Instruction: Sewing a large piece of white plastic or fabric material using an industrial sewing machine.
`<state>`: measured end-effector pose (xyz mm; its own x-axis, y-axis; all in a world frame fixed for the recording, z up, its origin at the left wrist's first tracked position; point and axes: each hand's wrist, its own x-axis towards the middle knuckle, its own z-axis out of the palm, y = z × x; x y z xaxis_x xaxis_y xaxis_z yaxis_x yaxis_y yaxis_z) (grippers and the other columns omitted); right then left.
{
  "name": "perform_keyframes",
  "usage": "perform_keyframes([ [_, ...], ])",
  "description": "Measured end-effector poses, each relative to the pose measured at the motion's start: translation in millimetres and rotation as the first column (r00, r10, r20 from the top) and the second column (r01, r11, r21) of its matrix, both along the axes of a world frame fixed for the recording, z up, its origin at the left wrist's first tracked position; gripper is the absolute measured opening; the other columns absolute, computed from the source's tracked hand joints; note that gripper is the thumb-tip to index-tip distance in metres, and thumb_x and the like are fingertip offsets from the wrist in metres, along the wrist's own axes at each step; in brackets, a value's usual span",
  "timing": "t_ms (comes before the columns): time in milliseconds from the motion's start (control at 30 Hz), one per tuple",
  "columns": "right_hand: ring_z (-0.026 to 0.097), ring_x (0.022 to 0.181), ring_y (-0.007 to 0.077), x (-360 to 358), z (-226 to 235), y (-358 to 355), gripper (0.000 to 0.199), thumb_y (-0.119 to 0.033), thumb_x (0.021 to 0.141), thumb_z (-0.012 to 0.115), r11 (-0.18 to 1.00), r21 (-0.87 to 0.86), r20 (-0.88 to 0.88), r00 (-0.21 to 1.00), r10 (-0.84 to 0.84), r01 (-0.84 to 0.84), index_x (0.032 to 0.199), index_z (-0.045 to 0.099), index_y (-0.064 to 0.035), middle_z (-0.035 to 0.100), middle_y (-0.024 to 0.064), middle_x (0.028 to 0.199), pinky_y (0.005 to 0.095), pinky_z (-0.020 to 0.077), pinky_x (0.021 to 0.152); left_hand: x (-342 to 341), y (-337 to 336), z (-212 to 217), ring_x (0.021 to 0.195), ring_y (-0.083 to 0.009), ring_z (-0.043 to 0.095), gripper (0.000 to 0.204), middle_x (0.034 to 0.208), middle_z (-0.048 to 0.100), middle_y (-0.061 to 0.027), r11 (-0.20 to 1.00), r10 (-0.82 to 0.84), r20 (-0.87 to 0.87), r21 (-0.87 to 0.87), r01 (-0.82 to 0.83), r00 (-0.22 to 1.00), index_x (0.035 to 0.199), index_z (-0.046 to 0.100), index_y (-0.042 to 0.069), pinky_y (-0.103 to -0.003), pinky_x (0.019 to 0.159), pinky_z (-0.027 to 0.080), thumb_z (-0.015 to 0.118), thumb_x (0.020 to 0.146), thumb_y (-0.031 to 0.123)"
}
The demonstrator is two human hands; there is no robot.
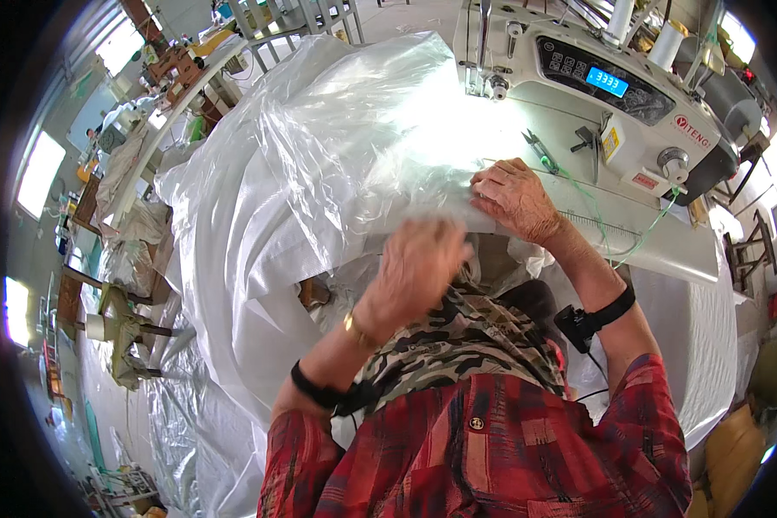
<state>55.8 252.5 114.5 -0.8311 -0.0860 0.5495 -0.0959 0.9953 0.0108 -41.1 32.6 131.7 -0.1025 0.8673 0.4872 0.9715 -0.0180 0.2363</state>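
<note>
A large sheet of clear and white plastic lies in folds over the sewing table and hangs down at the left. My right hand rests at the sheet's near edge, fingers curled and closed on the gathered plastic. Nearer to me and to the left, my left hand is smeared by motion over the table's front edge; its fingers cannot be made out. The white sewing machine, with a lit blue display, stands at the far right. Thread snips lie on its bed beyond my right hand.
Green thread trails over the bed's right part, past a printed ruler scale. A small black metal part lies beside the machine. Thread cones stand behind it. A stool-like stand and more plastic are at the left.
</note>
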Motion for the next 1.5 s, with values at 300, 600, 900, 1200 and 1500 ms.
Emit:
perform_keyframes([
  [300,0.062,0.095,0.0225,2.4,-0.6,4.8,0.007,-0.014,0.084,0.069,0.987,-0.163,-0.021,1.0,0.013,-0.016,0.088,0.067,-0.0078,0.068,0.0026,0.096,0.0373,0.0446,0.088,-49.8,31.1,-10.1,0.08,-0.0172,0.061,0.018,0.087,0.063,-0.0095,0.976,0.131,0.516,0.082,-0.201,0.846,0.09,0.059,-0.001,-0.032,0.075,0.048,0.062,0.094,0.016],
  [600,0.067,0.087,0.0248,1.2,8.5,1.1,0.028,-0.018,0.087,0.067,0.958,-0.274,0.028,0.997,-0.078,0.082,0.113,0.058,-0.0097,0.07,0.0076,0.086,0.0383,0.0435,0.093,-40.7,22.1,4.1,0.066,-0.0134,0.053,0.021,0.076,0.065,-0.0063,0.999,0.033,0.682,-0.013,-0.033,0.731,0.084,0.06,-0.002,-0.032,0.063,0.044,0.062,0.095,0.016],
  [900,0.064,0.079,0.0251,-25.6,31.1,-2.8,0.025,-0.015,0.089,0.067,0.996,-0.029,0.169,0.982,-0.083,0.089,0.113,0.063,-0.0138,0.067,0.0062,0.077,0.038,0.0436,0.093,-30.7,25.8,34.0,0.071,-0.0311,0.06,0.024,0.075,0.063,-0.0122,0.996,0.065,0.336,-0.072,-0.043,0.94,0.083,0.062,0.0,-0.04,0.067,0.046,0.066,0.091,0.022],
  [1200,0.064,0.084,0.0168,-40.0,28.3,-2.7,0.012,-0.005,0.091,0.064,0.761,-0.645,0.028,0.998,-0.065,0.067,0.102,0.066,-0.0055,0.071,0.0072,0.091,0.0322,0.0501,0.084,-60.5,50.4,57.9,0.078,-0.0318,0.068,0.027,0.106,0.067,-0.0207,0.999,0.041,0.101,0.019,-0.043,0.994,0.114,0.063,0.0,-0.041,0.077,0.051,0.062,0.089,0.01],
  [1500,0.068,0.088,0.017,-42.0,19.7,16.4,0.013,-0.007,0.092,0.059,0.677,-0.735,-0.079,0.997,-0.023,-0.042,0.103,0.065,-0.0041,0.073,0.0073,0.095,0.0313,0.0531,0.084,-90.8,89.0,35.3,0.066,-0.0248,0.067,0.021,0.079,0.069,-0.0146,0.974,0.222,0.205,-0.099,-0.206,0.953,0.093,0.07,0.0,-0.037,0.068,0.051,0.073,0.08,0.017],
])
